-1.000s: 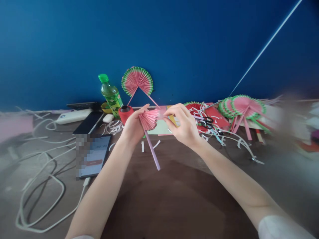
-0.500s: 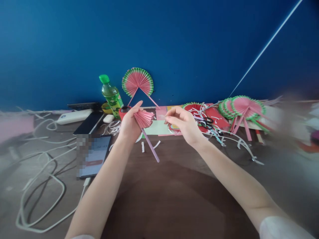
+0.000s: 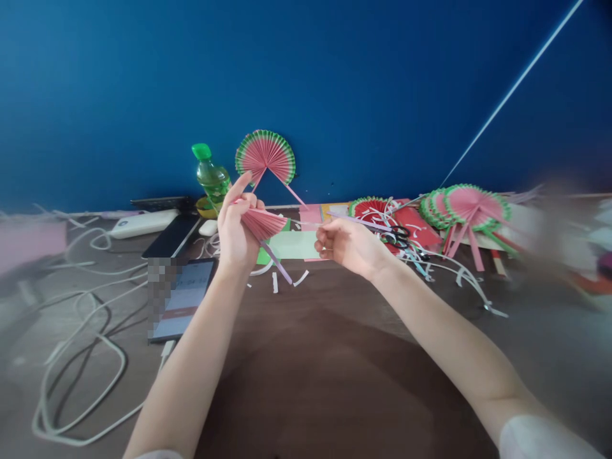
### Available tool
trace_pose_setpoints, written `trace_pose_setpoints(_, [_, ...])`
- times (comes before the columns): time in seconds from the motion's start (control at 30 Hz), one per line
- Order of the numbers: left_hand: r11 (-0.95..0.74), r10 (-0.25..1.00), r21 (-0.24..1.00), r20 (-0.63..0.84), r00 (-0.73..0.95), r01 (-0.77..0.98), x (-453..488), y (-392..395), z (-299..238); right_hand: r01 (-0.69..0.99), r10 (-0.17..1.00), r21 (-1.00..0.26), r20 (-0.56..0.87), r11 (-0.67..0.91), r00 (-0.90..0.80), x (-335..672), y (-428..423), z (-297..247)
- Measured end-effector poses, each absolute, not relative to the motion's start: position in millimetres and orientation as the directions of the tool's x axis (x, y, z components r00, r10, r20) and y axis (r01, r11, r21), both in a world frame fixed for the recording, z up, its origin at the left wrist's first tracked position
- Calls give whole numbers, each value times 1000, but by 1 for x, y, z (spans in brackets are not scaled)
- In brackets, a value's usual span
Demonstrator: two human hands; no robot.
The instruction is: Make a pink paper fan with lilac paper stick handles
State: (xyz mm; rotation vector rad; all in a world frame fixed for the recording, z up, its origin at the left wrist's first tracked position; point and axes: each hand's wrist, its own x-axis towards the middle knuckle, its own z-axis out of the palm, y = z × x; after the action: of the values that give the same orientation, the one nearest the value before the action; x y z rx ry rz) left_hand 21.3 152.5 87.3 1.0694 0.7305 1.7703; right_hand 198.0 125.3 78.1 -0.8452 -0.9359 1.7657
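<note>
My left hand [image 3: 239, 236] is closed around a pleated pink paper fan [image 3: 266, 223], its folds partly spread to the right. A pale purple stick [image 3: 277, 262] slants down from the fan's lower side. My right hand [image 3: 351, 245] is closed in a pinch to the right of the fan, thumb and fingers curled together. A thin pale strand [image 3: 306, 223] runs between the fan and these fingertips; its material is too fine to make out. Beyond my right hand lies a pale purple strip [image 3: 361, 220], partly hidden.
A finished pink-and-green fan [image 3: 266, 156] leans on the blue wall beside a green-capped bottle [image 3: 211, 175]. More fans [image 3: 473, 207], scissors [image 3: 398, 236] and white paper scraps lie right. Left are a phone [image 3: 182, 306], a white power bank [image 3: 143, 224] and cables [image 3: 122, 357].
My left hand has turned upward and moved slightly left, tilting the fan and raising the purple stick's lower end. My right hand has dropped a little; a thin strand now shows between the hands.
</note>
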Motion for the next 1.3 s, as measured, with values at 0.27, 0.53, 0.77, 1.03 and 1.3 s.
trace_pose_setpoints(0.27, [-374, 927, 825, 324, -187, -424, 19, 152, 90, -348, 952, -926, -38, -149, -305, 197, 125, 81])
trace_pose_setpoints(0.53, [-480, 872, 850, 490, -12, -218, 22, 147, 81, -292, 973, -956, 60, -8, -222, 201, 126, 79])
trace_pose_setpoints(0.77, [-440, 889, 882, 455, 60, -168, 30, 142, 83, -144, 970, -989, 17, -19, -242, 199, 121, 84])
trace_pose_setpoints(1.03, [-402, 886, 905, 423, 189, -139, 33, 139, 79, -41, 967, -998, 47, 38, -251, 198, 120, 85])
trace_pose_setpoints(1.3, [-412, 871, 903, 430, 239, -123, 37, 137, 77, -68, 941, -997, 57, 36, -332, 199, 120, 81])
